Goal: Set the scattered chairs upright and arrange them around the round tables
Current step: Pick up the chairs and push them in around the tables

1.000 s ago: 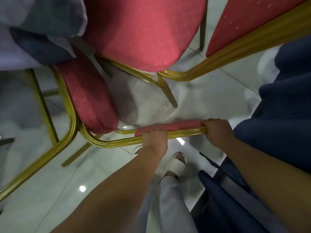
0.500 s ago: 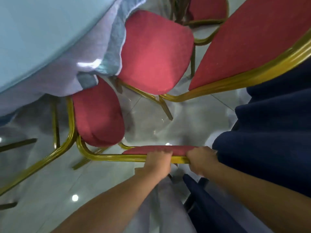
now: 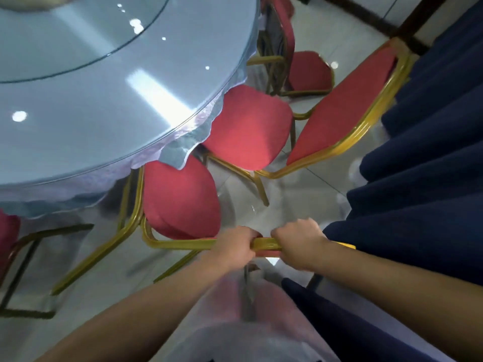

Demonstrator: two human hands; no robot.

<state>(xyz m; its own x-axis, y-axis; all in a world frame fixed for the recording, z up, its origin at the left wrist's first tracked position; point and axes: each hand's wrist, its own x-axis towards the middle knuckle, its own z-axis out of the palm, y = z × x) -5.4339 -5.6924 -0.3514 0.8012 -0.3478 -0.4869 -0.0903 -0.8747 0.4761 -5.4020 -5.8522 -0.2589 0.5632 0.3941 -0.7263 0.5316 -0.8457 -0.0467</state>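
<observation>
Gripping chair [image 3: 180,199] — left hand [image 3: 232,248], right hand [image 3: 298,241], second chair [image 3: 248,126] beside, table [image 3: 130,113] ahead

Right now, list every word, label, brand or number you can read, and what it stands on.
None can be read.
The round table, the held chair that the left hand and right hand grip, the chair beside it and the dark blue cloth show no print.

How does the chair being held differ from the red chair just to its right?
The held chair is gripped at its back's top rail by the left hand and right hand; the neighbouring chair is untouched. The held chair's back shows edge-on, the neighbouring chair's shows its full red face. Both have red cushions, gold frames.
</observation>
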